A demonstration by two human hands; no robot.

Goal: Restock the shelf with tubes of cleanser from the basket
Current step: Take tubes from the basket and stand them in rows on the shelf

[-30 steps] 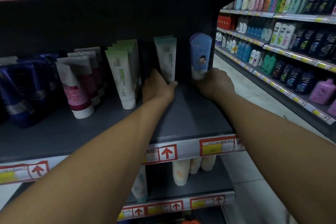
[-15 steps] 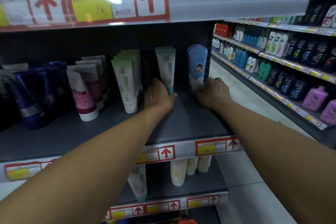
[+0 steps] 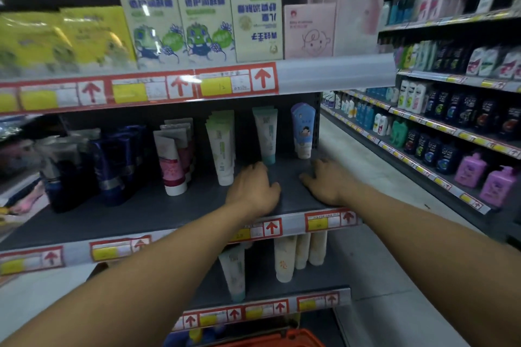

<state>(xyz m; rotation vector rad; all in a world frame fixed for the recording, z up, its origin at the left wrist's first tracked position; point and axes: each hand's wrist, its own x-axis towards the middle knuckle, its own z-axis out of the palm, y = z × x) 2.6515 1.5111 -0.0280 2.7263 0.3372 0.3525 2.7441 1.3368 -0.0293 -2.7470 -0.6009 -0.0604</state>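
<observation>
Reaching over the grey shelf (image 3: 158,214), we have both hands low on its bare right end, and neither is gripping anything: our left hand (image 3: 251,191) lies palm down with loosely curled fingers just in front of the teal-capped tube (image 3: 266,134), our right hand (image 3: 327,183) lies flat with fingers spread just in front of the blue tube (image 3: 303,132). Whether the fingertips touch the caps we cannot tell. Both tubes stand on their caps at the back of the shelf, long axis upright, crimped ends pointing up, printed faces toward us, apart from each other and to the right of the green-and-white tubes (image 3: 222,146).

We judge the step in hand to be letting go of the two tubes just stood and going for more. To do it well, we should draw the hands straight back along the shelf without brushing the caps, since tubes balanced on a small cap tip easily. The orange basket (image 3: 282,341) shows only as a rim at the bottom edge, below the shelves; its contents are hidden. Fresh tubes should go cap down, in front of these, faces outward
</observation>
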